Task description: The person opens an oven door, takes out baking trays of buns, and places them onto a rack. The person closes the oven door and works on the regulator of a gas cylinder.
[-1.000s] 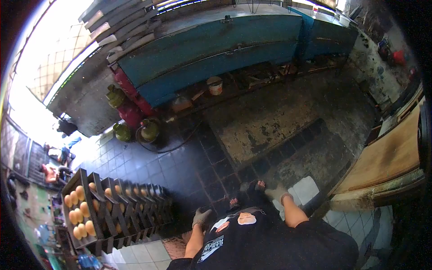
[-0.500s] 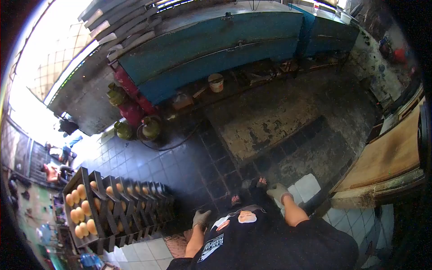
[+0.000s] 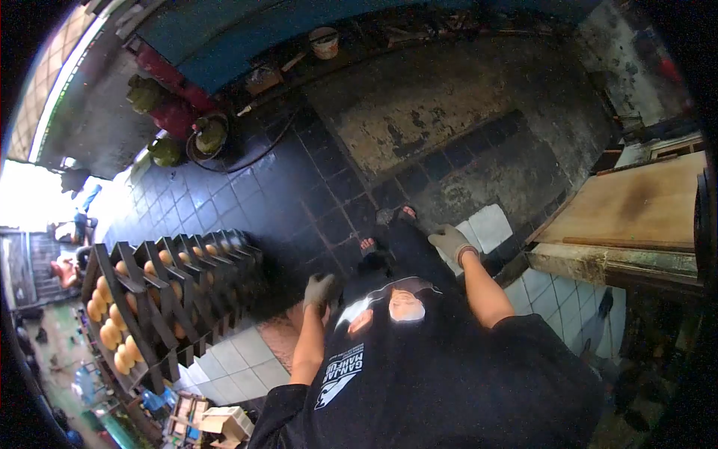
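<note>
I saw the view tip, shifting the rack (image 3: 155, 318) of brown rounds (image 3: 110, 336) slightly higher at lower left. The left hand (image 3: 319, 290), nearest it, and right hand (image 3: 450, 243) hung empty, fingers loosely open — nothing was being handled.

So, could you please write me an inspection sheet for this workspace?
Surface: dark tiled floor with a worn patch.
Job's things: stacked dark trays bearing brown rounded pieces, nearest the left hand.
Clutter: white bucket at the back; cardboard box at lower left.
Hands: left hand and right hand both gloved; nothing seen held.
Cables: nothing seen; a dark hose curves beside green cylinders.
Surroundings: wooden panel at right.
</note>
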The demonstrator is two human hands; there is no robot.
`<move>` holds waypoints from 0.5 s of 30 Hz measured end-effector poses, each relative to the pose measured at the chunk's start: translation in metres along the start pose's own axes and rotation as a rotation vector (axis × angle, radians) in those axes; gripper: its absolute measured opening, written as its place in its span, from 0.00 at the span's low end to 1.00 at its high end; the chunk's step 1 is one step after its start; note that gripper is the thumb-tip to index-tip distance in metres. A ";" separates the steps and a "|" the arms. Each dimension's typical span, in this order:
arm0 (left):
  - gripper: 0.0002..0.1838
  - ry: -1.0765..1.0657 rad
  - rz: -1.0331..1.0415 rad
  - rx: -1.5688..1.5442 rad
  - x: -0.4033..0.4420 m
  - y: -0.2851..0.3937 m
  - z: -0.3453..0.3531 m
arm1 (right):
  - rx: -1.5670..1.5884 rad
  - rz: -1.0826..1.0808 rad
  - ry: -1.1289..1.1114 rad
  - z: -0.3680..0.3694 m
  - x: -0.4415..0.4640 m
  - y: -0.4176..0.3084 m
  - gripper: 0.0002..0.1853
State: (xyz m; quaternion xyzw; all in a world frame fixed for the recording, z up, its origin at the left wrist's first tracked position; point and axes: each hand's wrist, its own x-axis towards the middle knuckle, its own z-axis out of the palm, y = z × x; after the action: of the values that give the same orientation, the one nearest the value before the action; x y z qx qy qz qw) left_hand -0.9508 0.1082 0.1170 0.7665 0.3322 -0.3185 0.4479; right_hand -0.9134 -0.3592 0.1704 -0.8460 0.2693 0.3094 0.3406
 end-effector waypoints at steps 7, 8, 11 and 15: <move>0.45 -0.125 -0.094 -0.019 -0.001 0.011 0.016 | 0.000 0.086 -0.064 -0.005 -0.027 0.036 0.43; 0.45 -0.145 -0.115 -0.033 -0.001 0.015 0.018 | 0.000 0.086 -0.051 -0.007 -0.030 0.041 0.42; 0.44 -0.161 -0.122 -0.006 -0.002 0.042 0.018 | 0.005 0.115 -0.077 -0.007 -0.024 0.065 0.42; 0.43 -0.085 0.006 0.005 0.034 0.035 0.027 | -0.023 0.130 -0.109 -0.016 -0.021 0.064 0.42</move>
State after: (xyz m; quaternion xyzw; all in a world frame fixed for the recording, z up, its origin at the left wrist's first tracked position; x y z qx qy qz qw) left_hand -0.9084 0.0783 0.0967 0.7546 0.3096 -0.3502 0.4606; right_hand -0.9641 -0.4061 0.1682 -0.8124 0.3013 0.3796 0.3241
